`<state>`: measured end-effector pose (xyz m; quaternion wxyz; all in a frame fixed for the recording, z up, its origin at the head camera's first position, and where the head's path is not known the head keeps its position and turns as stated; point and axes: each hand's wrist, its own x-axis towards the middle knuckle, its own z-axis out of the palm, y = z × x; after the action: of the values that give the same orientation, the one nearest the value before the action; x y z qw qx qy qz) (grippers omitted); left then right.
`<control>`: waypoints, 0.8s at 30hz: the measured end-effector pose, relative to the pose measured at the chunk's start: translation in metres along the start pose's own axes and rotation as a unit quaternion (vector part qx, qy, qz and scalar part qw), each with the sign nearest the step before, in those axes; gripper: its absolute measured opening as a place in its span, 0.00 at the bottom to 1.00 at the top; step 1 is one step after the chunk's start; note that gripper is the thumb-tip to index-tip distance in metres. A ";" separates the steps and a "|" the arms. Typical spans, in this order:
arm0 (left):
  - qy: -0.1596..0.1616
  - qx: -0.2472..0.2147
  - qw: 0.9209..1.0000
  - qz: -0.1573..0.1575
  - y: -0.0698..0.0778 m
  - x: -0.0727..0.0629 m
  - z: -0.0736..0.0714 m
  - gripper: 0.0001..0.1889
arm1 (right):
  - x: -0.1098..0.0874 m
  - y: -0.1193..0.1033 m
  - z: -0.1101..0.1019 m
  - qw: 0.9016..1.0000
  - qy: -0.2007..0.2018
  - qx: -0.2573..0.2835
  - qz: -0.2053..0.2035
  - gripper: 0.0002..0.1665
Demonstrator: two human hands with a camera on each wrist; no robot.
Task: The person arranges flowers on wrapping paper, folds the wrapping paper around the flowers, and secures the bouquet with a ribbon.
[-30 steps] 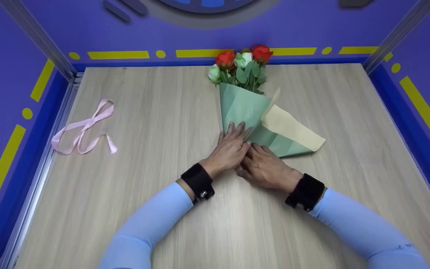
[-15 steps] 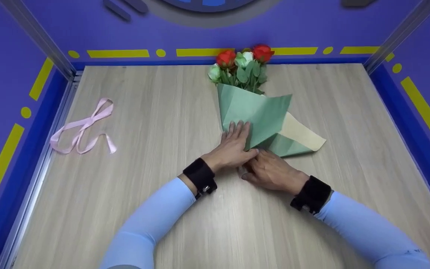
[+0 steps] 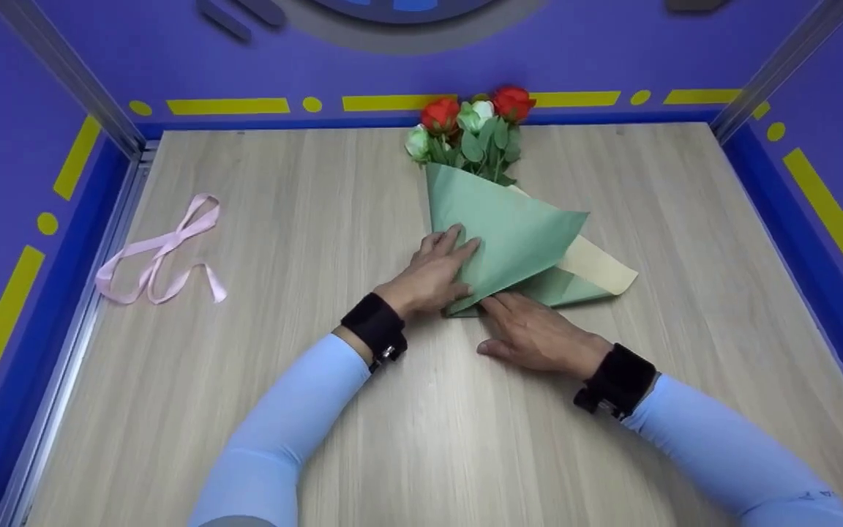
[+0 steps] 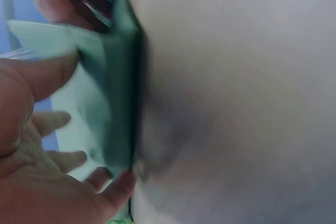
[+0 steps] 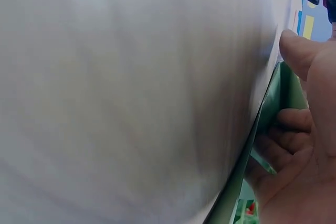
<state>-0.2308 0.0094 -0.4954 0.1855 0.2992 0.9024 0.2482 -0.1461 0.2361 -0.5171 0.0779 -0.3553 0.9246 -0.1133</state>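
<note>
My fingers (image 3: 445,243) are bare. Both arms have lt. blue sleeves, L sleeve (image 3: 268,446) & R sleeve (image 3: 721,439), plain, smooth & close-fitting, w/ wrinkles nr. the elbows. Some dk. lettering (image 3: 817,495) is on the R one, too sm. to read. Grey patch (image 3: 237,521) at the bottom of the L one, cut off by the frame edge. Each wrist has a wide blk. band, L band (image 3: 372,322) & R band (image 3: 623,373), matte, squarish from above. Each carries a sm. dk. fitting on its inner side; the L fitting (image 3: 388,353) has a shiny silvery bit, R fitting (image 3: 607,407) approx. same.
</note>
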 end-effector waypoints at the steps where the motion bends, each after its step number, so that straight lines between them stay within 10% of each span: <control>1: -0.002 0.011 1.000 0.004 -0.002 0.000 0.001 0.43 | 0.000 0.000 0.000 1.000 0.000 -0.001 0.000 0.52; 24: -0.028 0.152 0.987 -0.035 0.001 0.008 0.010 0.49 | -0.003 0.001 0.001 0.999 0.038 0.022 -0.029 0.15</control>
<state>-0.2314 0.0182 -0.5042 0.1718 0.2985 0.9342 0.0935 -0.1448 0.2387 -0.5186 0.0475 -0.3756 0.9134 -0.1496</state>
